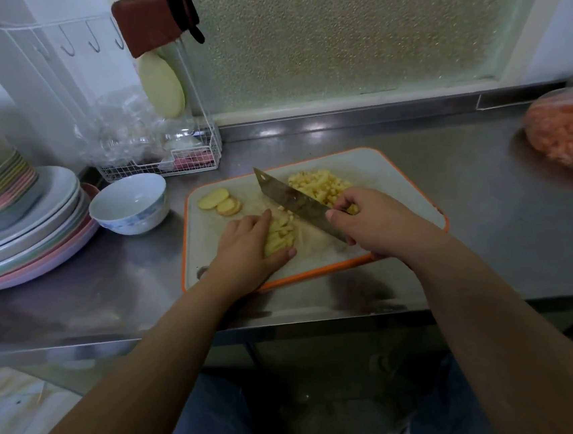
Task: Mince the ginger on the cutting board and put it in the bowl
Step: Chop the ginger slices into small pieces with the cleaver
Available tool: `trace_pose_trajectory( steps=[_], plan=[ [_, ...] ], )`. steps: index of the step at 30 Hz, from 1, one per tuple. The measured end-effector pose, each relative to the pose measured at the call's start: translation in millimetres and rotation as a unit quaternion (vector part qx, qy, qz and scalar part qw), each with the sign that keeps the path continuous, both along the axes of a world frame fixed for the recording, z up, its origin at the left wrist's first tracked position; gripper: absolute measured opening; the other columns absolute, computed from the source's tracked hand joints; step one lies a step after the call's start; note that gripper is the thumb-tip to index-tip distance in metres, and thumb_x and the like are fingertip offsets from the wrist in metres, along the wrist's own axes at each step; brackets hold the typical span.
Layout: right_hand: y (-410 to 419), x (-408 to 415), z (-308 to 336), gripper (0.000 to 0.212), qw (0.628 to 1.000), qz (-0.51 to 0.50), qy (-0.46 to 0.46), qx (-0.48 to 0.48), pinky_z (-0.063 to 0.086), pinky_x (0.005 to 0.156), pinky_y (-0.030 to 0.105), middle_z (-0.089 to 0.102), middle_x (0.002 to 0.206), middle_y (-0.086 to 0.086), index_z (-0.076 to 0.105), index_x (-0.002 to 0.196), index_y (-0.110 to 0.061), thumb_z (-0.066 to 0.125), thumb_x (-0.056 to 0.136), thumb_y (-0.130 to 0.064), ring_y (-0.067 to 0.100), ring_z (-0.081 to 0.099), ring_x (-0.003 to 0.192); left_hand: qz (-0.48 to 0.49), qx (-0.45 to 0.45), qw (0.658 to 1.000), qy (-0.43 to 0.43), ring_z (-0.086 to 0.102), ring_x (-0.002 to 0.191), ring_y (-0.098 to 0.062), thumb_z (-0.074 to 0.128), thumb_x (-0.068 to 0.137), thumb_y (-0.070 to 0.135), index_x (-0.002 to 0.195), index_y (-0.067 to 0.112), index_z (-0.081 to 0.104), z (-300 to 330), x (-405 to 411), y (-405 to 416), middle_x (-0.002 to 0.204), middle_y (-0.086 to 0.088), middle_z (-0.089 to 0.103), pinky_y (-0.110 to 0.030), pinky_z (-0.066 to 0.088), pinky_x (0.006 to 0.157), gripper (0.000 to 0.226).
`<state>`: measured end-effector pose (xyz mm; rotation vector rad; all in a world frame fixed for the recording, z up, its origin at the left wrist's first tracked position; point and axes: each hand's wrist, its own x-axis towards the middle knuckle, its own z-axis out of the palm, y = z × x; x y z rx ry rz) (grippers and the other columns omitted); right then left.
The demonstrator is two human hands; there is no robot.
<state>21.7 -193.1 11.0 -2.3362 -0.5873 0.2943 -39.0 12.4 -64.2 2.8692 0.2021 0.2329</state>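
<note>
- On an orange-rimmed cutting board [396, 171] set on a steel counter [474, 251], a person minces ginger, the right hand [380, 223] wrapped around the handle of a cleaver [294, 200] whose blade angles across the board.
- The left hand [249, 245] lies over a bundle of ginger strips [280, 235], fingers and thumb curved around it to hold it together just beside the blade.
- A mound of minced ginger [320, 183] sits behind the blade; three ginger slices [219, 202] wait uncut at the board's far left corner.
- The step looks best served by tucking the left fingertips back and feeding the strips under short, even chops.
- The strips look pale, fibrous and moist, likely to cling to the steel.
- A white glazed bowl [130, 204] with blue markings stands empty just left of the board, beside stacked pastel plates [28, 241].
</note>
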Motion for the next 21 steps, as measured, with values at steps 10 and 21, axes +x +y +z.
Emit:
trace_pose_trajectory(
  steps=[10,21],
  plan=[
    [-11,5,3,0.021,1.0,-0.013,0.002,0.011,0.05,0.071,0.036,0.066,0.081,0.008,0.058,0.094,-0.019,0.052,0.093,-0.039,0.014,0.05,0.062,0.178,0.048,0.981,-0.054,0.037,0.122,-0.032,0.043,0.091,0.06,0.145,0.014,0.031,-5,10,-43,0.137,-0.012,0.042,-0.041,0.032,0.097,0.072],
    [-18,2,5,0.018,0.998,-0.021,0.019,0.05,0.046,0.064,0.031,0.065,0.069,0.005,0.057,0.093,-0.018,0.053,0.094,-0.035,0.01,0.05,0.052,0.142,0.009,0.989,-0.044,0.038,0.122,-0.03,0.053,0.081,0.065,0.135,0.018,0.041,3,19,-44,0.133,-0.008,0.044,-0.041,0.033,0.099,0.073]
  ],
)
